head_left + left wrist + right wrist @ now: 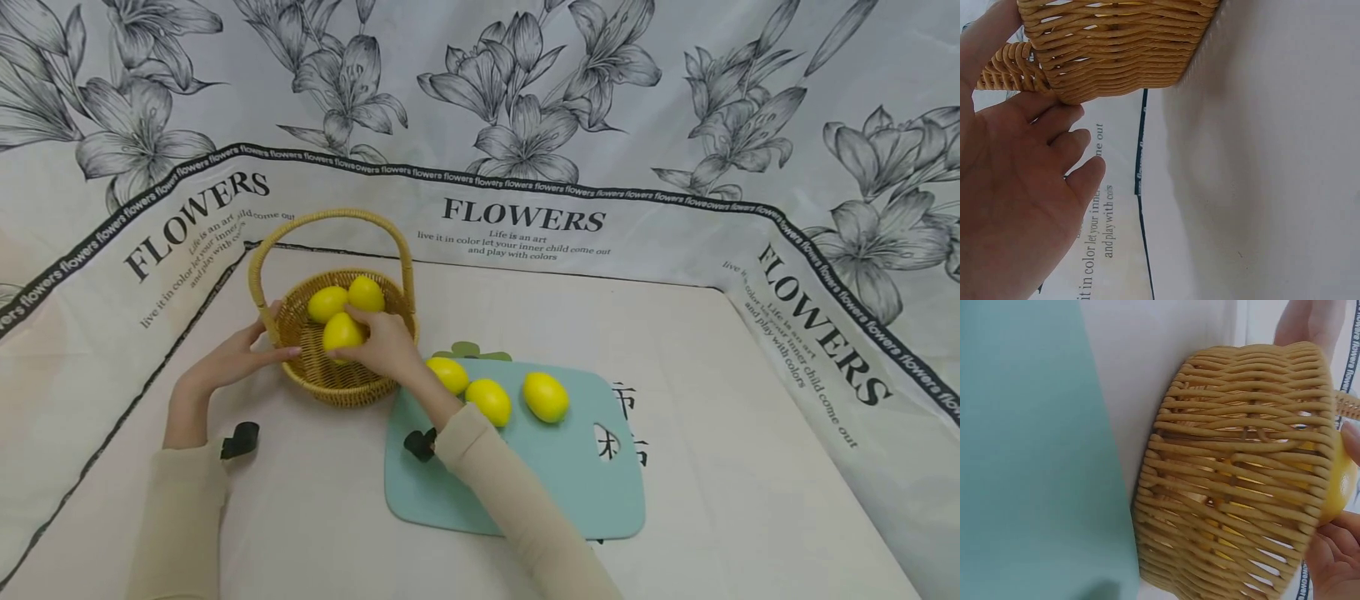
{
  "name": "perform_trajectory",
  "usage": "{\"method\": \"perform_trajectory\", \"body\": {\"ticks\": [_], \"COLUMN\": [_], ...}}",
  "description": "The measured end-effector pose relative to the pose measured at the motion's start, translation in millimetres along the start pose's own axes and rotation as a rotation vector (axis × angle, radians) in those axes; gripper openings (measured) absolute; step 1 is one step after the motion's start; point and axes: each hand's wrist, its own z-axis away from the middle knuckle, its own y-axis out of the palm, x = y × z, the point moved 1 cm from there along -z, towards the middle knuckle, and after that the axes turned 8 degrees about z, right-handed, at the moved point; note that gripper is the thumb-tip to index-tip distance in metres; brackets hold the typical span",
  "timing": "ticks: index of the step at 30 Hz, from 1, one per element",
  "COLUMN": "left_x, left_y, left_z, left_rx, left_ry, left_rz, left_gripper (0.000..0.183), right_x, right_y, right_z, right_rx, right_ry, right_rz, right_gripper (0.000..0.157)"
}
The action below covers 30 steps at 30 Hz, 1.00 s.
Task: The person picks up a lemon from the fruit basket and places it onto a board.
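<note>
A round basket [337, 396] of honey-coloured woven strands is standing on the pale tablecloth [750, 467], its wall ribbed and gappy, its wrapped handle [330, 215] arching tall over the opening; beside it a flat, matte, pale blue-green cutting board [592, 492] is lying, its corners rounded and a hand slot (dark printed characters are peeping through it) cut near its right end. Three smooth, bright yellow lemons [546, 397] are resting on the board; two more lemons [327, 305] are sitting side by side within the basket, towards its far side. Right in front of me the person's right hand [386, 342] is reaching across the board and grasping another lemon [342, 333], fingers and thumb pinching it from either side within the basket's opening; whether that fruit is touching the woven bottom, I cannot tell. The left hand [236, 358] is steadying the basket at its left side, thumb and bent fingers parting around the foot of the handle and holding lightly against the weave; beige sleeves [180, 517] are covering both forearms; behind everything, a white cloth [525, 150] is showing grey line-drawn lilies.
</note>
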Motion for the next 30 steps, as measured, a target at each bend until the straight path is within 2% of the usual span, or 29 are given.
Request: {"method": "perform_trajectory", "body": {"ticks": [7, 20, 30], "left_x": [-0.8, 0.2, -0.9], "left_y": [-0.3, 0.3, 1.4], "left_z": [0.7, -2.6, -0.7], "left_rx": [0.001, 0.003, 0.001], "left_ry": [0.006, 0.008, -0.009], "left_rz": [-0.001, -0.007, -0.002], "left_gripper": [0.093, 0.093, 0.093], "right_x": [-0.1, -0.7, -4.0], "right_y": [-10.4, -31.9, -39.9], "right_z": [11.6, 37.7, 61.6], "right_rx": [-0.024, 0.0, 0.012], "right_ry": [-0.056, -0.081, -0.137], "right_rz": [-0.014, -0.108, -0.103], "right_gripper": [0.076, 0.077, 0.079]}}
